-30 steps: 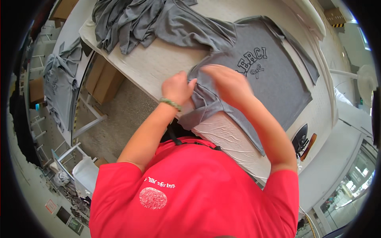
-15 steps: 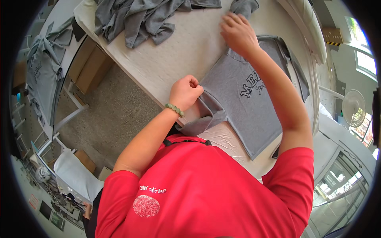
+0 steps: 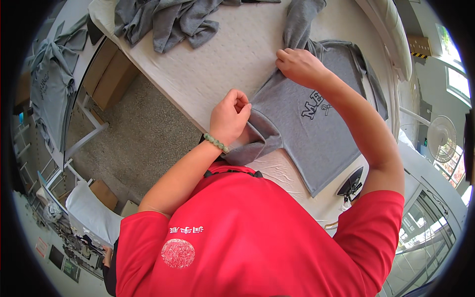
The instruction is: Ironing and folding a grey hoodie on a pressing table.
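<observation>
A grey sweatshirt (image 3: 321,143) with dark lettering and a small bow motif lies slantwise on the pale padded table. My left hand (image 3: 231,117), a green bead bracelet at its wrist, pinches the sweatshirt at its left shoulder seam. From there one sleeve hangs folded toward my body. At the sweatshirt's upper edge, by the neckline, my right hand (image 3: 303,68) is closed on the grey fabric; its fingertips are partly hidden. A bunched length of grey fabric (image 3: 299,22) runs from beside that hand to the table's far side.
Crumpled grey garments (image 3: 173,22) are heaped at the far left of the padded table (image 3: 237,54). A black iron (image 3: 350,182) stands by my right elbow. More grey garments (image 3: 54,79) hang at left, near cardboard boxes (image 3: 110,74). A fan (image 3: 442,138) is at right.
My right hand has come nearer to me, from the far grey fabric down to the sweatshirt's neckline. That fabric now stretches longer toward the sweatshirt. My left hand keeps its hold.
</observation>
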`<state>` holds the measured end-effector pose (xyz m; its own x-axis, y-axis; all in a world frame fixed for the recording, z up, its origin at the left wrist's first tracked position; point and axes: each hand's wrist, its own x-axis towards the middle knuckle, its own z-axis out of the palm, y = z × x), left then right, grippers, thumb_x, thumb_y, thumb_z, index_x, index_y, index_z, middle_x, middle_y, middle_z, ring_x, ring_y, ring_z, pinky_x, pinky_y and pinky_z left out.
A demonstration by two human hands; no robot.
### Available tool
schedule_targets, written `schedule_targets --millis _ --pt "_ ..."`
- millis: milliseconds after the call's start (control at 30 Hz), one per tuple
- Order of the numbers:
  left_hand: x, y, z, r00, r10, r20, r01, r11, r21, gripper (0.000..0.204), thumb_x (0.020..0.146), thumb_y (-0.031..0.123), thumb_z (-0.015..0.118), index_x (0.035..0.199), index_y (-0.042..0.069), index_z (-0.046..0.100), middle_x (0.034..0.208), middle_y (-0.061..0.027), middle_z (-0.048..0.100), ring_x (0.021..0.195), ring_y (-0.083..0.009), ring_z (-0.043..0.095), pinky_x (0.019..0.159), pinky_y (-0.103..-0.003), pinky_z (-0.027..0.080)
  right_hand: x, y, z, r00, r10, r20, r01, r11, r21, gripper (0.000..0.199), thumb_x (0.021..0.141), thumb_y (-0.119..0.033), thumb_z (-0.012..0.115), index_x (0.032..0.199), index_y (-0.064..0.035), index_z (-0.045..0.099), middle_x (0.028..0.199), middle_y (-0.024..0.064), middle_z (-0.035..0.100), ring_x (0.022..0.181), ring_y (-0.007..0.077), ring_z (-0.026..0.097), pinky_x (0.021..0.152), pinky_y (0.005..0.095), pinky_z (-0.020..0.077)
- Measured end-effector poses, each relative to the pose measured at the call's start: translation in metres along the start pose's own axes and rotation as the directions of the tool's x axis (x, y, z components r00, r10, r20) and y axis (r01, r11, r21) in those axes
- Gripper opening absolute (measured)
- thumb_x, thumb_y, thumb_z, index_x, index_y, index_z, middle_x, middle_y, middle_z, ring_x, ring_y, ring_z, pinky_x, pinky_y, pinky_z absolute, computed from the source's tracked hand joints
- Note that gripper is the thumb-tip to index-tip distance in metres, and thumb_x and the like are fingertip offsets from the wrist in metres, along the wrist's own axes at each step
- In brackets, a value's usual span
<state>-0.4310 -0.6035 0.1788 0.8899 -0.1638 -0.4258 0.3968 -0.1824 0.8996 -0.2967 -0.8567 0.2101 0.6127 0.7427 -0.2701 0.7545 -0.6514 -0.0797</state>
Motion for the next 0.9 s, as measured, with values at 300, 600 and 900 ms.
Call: schedule_targets --millis 300,600,900 --pt "0.016 0.013 -0.006 0.938 0.204 0.278 -0.345 0.54 0.768 0.018 0.09 0.01 0.066 0.107 0.006 0.061 0.111 -0.0094 0.071 0.101 -0.0308 0.069 0.083 -0.042 0.055 0.01 -0.038 0.028 0.871 0.419 -0.255 -0.392 0.907 0.153 0.008 0.09 -0.008 0.061 0.097 -0.0047 0.061 0.101 0.0075 0.061 0.097 0.0277 0.069 0.08 0.042 0.0586" --pt "0.084 0.046 -0.019 0.588 0.118 0.801 -0.803 -0.038 0.595 0.082 0.089 0.031 0.077 0.16 0.01 0.041 0.173 -0.0047 0.027 0.16 -0.0303 0.024 0.127 -0.056 0.027 -0.048 -0.129 0.096 0.632 0.584 -0.51 -0.451 0.812 0.37 0.052 0.096 -0.016 0.061 0.147 -0.0043 0.053 0.156 0.0157 0.05 0.142 0.0335 0.051 0.118 0.0463 0.0425" --pt "0.095 0.061 -0.012 0.593 0.045 0.804 -0.8 -0.073 0.595 0.101 0.084 0.037 0.084 0.165 0.011 0.03 0.176 0.0002 0.02 0.161 -0.0305 0.021 0.128 -0.055 0.026 -0.221 -0.274 0.111 0.361 0.91 -0.206 -0.812 0.415 0.41 0.059 0.097 -0.019 0.065 0.151 -0.002 0.05 0.161 0.0208 0.044 0.149 0.0396 0.041 0.123 0.0525 0.0313"
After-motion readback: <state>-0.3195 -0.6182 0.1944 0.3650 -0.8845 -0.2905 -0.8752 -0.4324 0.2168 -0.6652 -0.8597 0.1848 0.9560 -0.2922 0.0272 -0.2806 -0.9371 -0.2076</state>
